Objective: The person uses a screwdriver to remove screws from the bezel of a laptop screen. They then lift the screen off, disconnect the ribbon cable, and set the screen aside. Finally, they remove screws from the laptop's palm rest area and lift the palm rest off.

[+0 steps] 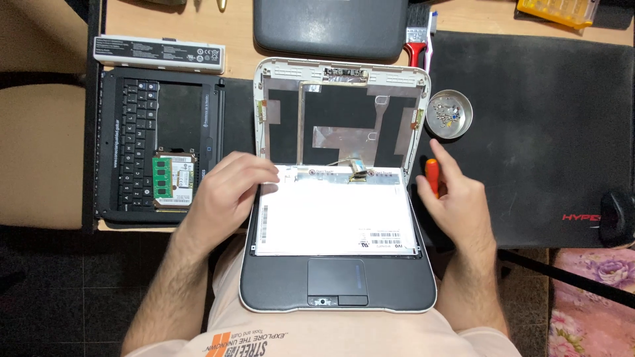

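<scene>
Left hand (228, 192) rests open on the screen panel (337, 215), right hand (456, 198) grips an orange screwdriver (432, 177) over the black mat (549, 132) on the wooden desk (238, 56)

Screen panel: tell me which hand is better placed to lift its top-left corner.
Left. The left hand already rests on the screen panel at that corner, while the right hand is off to the right, holding an orange-handled screwdriver.

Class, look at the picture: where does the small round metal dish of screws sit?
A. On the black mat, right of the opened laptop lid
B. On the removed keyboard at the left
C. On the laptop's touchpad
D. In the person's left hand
A: the round metal dish rests on the black mat, just right of the opened laptop lid.
</scene>
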